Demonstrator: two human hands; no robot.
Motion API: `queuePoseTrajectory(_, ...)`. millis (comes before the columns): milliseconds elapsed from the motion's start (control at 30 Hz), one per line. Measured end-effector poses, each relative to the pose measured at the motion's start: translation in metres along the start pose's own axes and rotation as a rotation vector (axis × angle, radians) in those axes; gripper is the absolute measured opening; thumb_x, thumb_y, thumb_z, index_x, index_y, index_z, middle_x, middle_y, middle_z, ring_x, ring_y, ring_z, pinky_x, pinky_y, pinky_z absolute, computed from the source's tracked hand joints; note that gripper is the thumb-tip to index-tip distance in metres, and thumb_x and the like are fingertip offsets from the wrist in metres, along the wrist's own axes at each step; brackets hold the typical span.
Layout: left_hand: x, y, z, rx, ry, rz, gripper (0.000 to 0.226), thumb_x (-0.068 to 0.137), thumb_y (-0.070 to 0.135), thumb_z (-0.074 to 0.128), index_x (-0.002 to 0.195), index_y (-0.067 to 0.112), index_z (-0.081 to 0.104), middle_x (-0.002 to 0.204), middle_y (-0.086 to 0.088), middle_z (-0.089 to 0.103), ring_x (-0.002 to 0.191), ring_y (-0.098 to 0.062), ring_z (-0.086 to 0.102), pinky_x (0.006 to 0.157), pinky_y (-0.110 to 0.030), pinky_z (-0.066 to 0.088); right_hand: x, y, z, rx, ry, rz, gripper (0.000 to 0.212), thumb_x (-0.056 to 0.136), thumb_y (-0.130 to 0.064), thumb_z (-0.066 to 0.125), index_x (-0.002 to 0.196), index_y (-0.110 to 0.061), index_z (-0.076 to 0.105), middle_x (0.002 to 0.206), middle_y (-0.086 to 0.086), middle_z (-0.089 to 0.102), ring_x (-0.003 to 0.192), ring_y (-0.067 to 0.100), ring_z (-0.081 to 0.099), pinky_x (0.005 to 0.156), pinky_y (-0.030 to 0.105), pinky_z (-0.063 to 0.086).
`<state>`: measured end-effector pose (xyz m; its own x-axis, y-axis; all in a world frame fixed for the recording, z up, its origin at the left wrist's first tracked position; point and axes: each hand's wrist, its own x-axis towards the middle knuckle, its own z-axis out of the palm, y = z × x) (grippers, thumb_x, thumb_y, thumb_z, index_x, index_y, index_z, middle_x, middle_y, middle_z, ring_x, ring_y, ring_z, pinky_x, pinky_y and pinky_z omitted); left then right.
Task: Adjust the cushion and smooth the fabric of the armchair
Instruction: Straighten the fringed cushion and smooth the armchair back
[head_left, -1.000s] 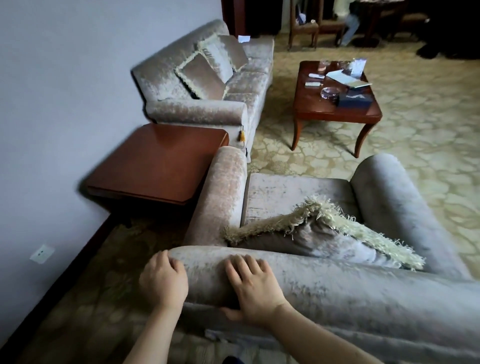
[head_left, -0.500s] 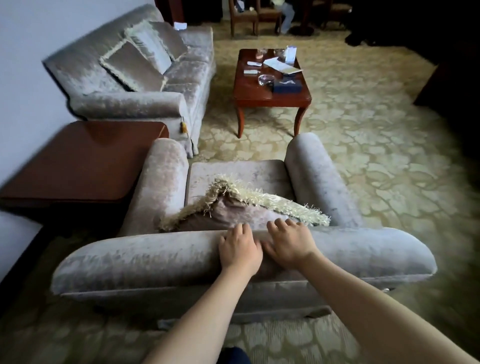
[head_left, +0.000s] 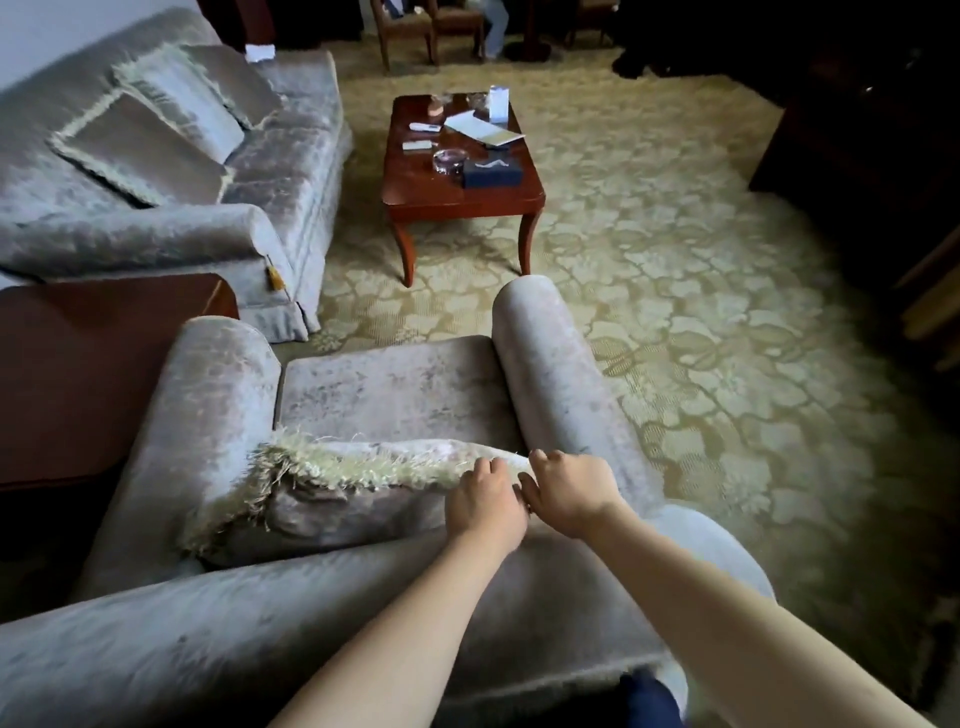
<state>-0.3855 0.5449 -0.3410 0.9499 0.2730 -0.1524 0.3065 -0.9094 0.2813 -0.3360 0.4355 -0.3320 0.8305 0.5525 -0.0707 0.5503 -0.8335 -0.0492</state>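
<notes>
A: Where's the cushion sitting?

B: On the armchair, leaning against the inside of the backrest, toward the left armrest. It's tilting, fringe running along its top edge and down the left corner.

A: Hands?

B: Both are reaching over the backrest. The left hand is lying on the cushion's right end, fingers curling down over the fringe at the top edge. Cannot tell if it's pinching the fabric or just pressing.

A: And the right hand?

B: The right hand is sitting just beside the left, nearly touching it, fingers bent, at the spot where the cushion's right corner is meeting the right armrest. Cannot tell if it's gripping anything; fingertips are hiding.

A: Seat?

B: The seat in front of the cushion is showing bare, fabric looking mottled.

A: Surroundings, quick.

B: A dark wood side desk is standing just beside the left armrest. A sofa with cushions is sitting beyond it. A coffee desk is carrying papers and small items, well apart from the armchair, on the patterned carpet.
</notes>
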Motion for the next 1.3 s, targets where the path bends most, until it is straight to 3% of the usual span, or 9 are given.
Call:
queuePoseTrajectory(133,0.042,0.053,0.028,-0.026,0.011,-0.143,0.027,0.09,0.031,0.044,0.111,0.016,0.051,0.117,-0.006,0.053,0.107,-0.029,0.055,0.081,-0.038,0.044,0.035,0.067,0.001,-0.018,-0.063,-0.133,0.038,0.095,-0.047,0.034,0.105,-0.015,0.051,0.104,0.007,0.066,0.092,0.031,0.064,0.064,0.033,0.04)
queuePoseTrajectory(267,0.087,0.127,0.046,-0.141,0.012,-0.28,0.027,0.089,0.029,0.045,0.109,0.013,0.053,0.114,-0.008,0.055,0.103,-0.03,0.057,0.078,-0.037,0.045,0.064,0.154,-0.008,-0.048,-0.068,-0.262,0.037,0.093,-0.05,0.033,0.102,-0.018,0.049,0.1,0.005,0.065,0.087,0.03,0.064,0.06,0.033,0.035)
queuePoseTrajectory(400,0.14,0.186,0.05,-0.132,0.108,-0.415,0.022,0.078,0.032,0.059,0.094,0.018,0.063,0.095,-0.004,0.065,0.085,-0.021,0.066,0.067,-0.027,0.049,0.107,0.214,-0.022,-0.051,-0.072,-0.36,0.035,0.093,-0.049,0.03,0.096,-0.019,0.048,0.094,0.005,0.064,0.082,0.029,0.064,0.057,0.033,0.035)
queuePoseTrajectory(467,0.161,0.205,0.055,-0.202,0.082,-0.436,0.024,0.086,0.029,0.049,0.101,0.015,0.061,0.105,-0.005,0.062,0.096,-0.025,0.063,0.073,-0.032,0.048,0.133,0.229,-0.022,-0.051,-0.073,-0.385,0.036,0.093,-0.05,0.03,0.095,-0.019,0.048,0.092,0.005,0.064,0.08,0.029,0.065,0.057,0.032,0.035)
queuePoseTrajectory(600,0.188,0.204,0.078,-0.343,0.105,-0.603,0.03,0.09,0.031,0.04,0.104,0.011,0.058,0.107,-0.009,0.061,0.098,-0.031,0.06,0.076,-0.035,0.045,0.178,0.232,-0.004,-0.11,-0.145,-0.496,0.028,0.093,-0.039,0.035,0.1,-0.016,0.049,0.097,0.007,0.064,0.084,0.029,0.065,0.06,0.032,0.037)
queuePoseTrajectory(733,0.209,0.186,0.098,-0.321,0.086,-0.73,0.041,0.097,0.04,0.032,0.113,0.01,0.055,0.116,-0.012,0.056,0.106,-0.032,0.056,0.08,-0.039,0.044,0.217,0.221,0.018,-0.214,-0.22,-0.644,0.026,0.094,-0.037,0.038,0.107,-0.015,0.046,0.103,0.006,0.062,0.09,0.029,0.063,0.062,0.031,0.037)
queuePoseTrajectory(967,0.255,0.153,0.127,-0.306,-0.102,-0.922,0.045,0.098,0.04,0.03,0.126,0.009,0.047,0.126,-0.012,0.051,0.112,-0.027,0.053,0.088,-0.039,0.044,0.298,0.208,0.039,-0.358,-0.336,-0.776,0.039,0.098,-0.04,0.031,0.128,-0.016,0.038,0.121,0.006,0.054,0.104,0.028,0.059,0.071,0.034,0.04)
queuePoseTrajectory(1133,0.285,0.133,0.142,-0.313,-0.128,-1.047,0.048,0.096,0.047,0.03,0.123,0.012,0.048,0.122,-0.01,0.052,0.107,-0.025,0.054,0.084,-0.037,0.045,0.354,0.188,0.062,-0.32,-0.384,-0.819,0.037,0.096,-0.041,0.036,0.124,-0.018,0.044,0.123,0.006,0.054,0.107,0.027,0.056,0.08,0.036,0.043)
queuePoseTrajectory(1300,0.318,0.115,0.165,-0.387,-0.223,-1.178,0.045,0.096,0.045,0.028,0.122,0.015,0.051,0.122,-0.008,0.052,0.109,-0.026,0.05,0.084,-0.04,0.041,0.399,0.162,0.104,-0.36,-0.457,-1.016,0.039,0.094,-0.043,0.04,0.124,-0.017,0.043,0.124,0.01,0.05,0.112,0.03,0.051,0.082,0.039,0.043)
